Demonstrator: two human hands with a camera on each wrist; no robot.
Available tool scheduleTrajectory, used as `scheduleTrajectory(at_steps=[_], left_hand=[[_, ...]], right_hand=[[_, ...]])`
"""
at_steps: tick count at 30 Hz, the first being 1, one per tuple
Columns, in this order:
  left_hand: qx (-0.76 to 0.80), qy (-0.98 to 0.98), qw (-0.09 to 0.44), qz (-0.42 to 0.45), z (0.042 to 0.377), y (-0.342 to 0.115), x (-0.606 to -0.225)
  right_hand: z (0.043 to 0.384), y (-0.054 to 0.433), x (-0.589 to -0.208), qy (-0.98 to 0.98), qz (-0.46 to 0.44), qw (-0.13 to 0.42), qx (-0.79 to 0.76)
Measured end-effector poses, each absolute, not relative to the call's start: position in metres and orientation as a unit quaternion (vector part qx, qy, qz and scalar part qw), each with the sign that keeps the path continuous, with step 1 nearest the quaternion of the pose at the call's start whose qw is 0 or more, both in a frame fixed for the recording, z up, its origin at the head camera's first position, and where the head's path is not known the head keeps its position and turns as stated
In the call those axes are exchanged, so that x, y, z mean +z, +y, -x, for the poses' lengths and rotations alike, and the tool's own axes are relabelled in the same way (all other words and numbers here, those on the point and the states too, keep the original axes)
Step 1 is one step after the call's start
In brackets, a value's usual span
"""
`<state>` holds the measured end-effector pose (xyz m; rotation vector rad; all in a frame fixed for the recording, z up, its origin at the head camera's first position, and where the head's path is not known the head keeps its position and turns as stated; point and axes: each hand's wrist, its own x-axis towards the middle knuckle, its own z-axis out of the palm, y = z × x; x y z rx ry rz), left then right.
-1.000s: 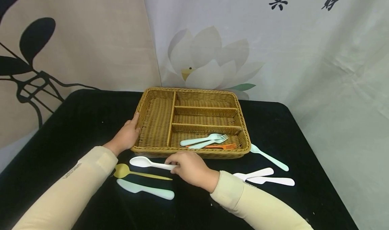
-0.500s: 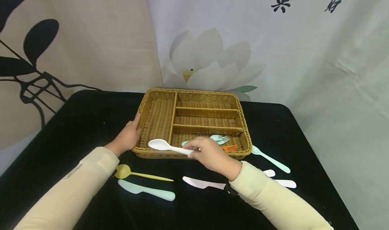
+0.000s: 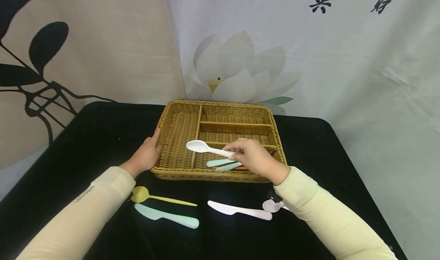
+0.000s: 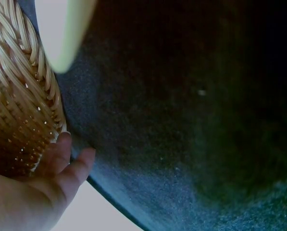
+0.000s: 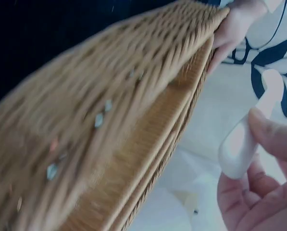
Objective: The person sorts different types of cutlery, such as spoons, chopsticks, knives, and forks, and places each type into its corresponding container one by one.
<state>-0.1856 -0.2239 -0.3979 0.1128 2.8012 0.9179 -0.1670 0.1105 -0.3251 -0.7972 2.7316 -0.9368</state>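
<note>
Right hand — white spoon (pinched) jutting leftward.

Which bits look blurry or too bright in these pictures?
Head view: basket and white spoon look clear; left wrist view: the black table is murky, a pale shape at the top washed out and fuzzy; right wrist view: the basket's weave is smeared, the spoon pale.

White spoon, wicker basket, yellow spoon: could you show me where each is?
White spoon (image 3: 214, 150), head view: its handle, near the bowl.
Wicker basket (image 3: 209, 175), head view: its front side.
Yellow spoon (image 3: 165, 199), head view: its handle.
</note>
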Motion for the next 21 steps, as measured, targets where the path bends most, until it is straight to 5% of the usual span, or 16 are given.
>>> scheduleTrajectory(at_steps=[21], left_hand=[[0.308,0.947,0.086,-0.040,0.185,-0.224,-0.398]], right_hand=[[0.229,0.147,-0.319,0.921,0.241,0.082,-0.295]])
